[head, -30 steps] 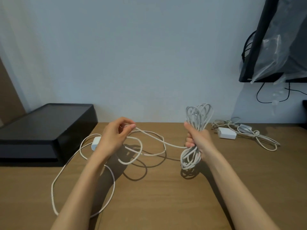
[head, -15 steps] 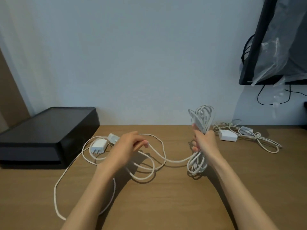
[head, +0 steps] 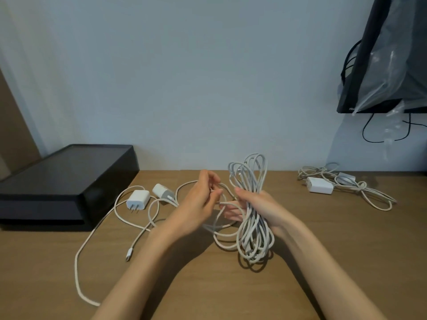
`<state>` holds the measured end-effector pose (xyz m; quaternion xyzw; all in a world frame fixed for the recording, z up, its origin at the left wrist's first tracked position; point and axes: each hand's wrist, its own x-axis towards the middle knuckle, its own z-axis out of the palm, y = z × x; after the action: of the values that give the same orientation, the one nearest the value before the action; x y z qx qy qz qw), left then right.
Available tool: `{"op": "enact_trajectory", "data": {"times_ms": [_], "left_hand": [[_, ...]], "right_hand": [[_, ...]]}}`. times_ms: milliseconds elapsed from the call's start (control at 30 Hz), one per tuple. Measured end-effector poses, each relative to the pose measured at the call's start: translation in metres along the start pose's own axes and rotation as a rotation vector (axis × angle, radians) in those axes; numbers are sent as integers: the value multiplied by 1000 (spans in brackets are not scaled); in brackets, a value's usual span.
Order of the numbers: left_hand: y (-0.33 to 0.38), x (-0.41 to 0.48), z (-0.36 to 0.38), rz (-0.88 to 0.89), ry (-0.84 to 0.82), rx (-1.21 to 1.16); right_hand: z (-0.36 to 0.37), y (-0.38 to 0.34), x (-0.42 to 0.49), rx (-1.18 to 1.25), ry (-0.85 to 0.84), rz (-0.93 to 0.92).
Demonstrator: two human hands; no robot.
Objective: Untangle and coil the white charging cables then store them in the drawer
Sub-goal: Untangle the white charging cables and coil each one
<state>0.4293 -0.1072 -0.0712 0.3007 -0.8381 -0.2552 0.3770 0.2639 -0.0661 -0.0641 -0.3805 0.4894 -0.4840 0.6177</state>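
My right hand (head: 258,205) grips a long upright coil of white cable (head: 250,229) around its middle, above the wooden table (head: 323,262). My left hand (head: 201,205) is right beside it, fingers pinching the loose strand of the same cable near the coil. That strand trails left over the table in loose loops (head: 99,229). A white plug adapter (head: 136,199), a second white adapter (head: 163,191) and a free connector end (head: 129,254) lie among the loops.
A black drawer box (head: 67,181) sits at the back left against the wall. A second bundle of white cable with a white charger (head: 320,185) lies at the back right. A dark monitor wrapped in plastic (head: 388,56) hangs at the upper right.
My left hand has moved right along the strand until it is next to the coil, drawing the slack in. The two adapters, hidden behind that hand before, now show.
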Motion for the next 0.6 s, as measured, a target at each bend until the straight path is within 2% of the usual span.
{"op": "enact_trajectory", "data": {"times_ms": [167, 267, 400, 600], "left_hand": [[-1, 0, -1, -3, -25, 3], [-7, 0, -9, -48, -10, 40], [-20, -3, -25, -174, -40, 242], [-36, -6, -40, -313, 60, 336]], "right_hand": [[2, 1, 0, 3, -76, -38], [-3, -4, -2, -48, 35, -126], [-21, -13, -4, -121, 195, -267], [-45, -20, -4, 83, 374, -419]]}}
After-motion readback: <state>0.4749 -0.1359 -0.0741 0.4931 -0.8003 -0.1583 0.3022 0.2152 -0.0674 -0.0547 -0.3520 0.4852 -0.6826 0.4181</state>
